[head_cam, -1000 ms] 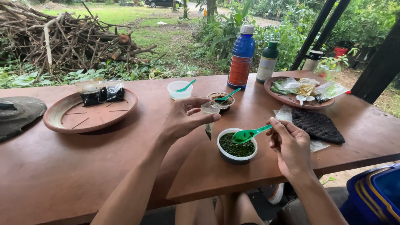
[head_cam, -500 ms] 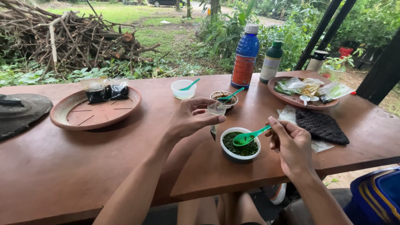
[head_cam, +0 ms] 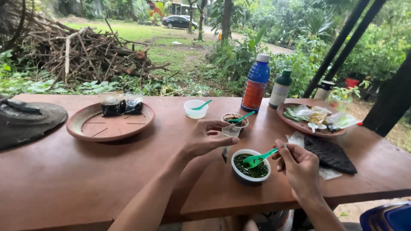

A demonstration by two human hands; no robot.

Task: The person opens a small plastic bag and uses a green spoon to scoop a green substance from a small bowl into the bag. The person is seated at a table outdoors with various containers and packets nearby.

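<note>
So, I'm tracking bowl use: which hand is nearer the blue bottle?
Left. The left hand is just below-left of the blue bottle; the right hand is lower, holding the green spoon.

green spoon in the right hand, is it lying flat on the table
No, the right hand holds the green spoon with its tip in the bowl of dark green stuff.

A blue bottle point(head_cam: 256, 88) stands beside a green bottle point(head_cam: 281, 89).

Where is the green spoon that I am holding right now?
In the head view, the green spoon is in your right hand, its bowl dipped into the white cup of dark green stuff, just right of your left hand.
</note>
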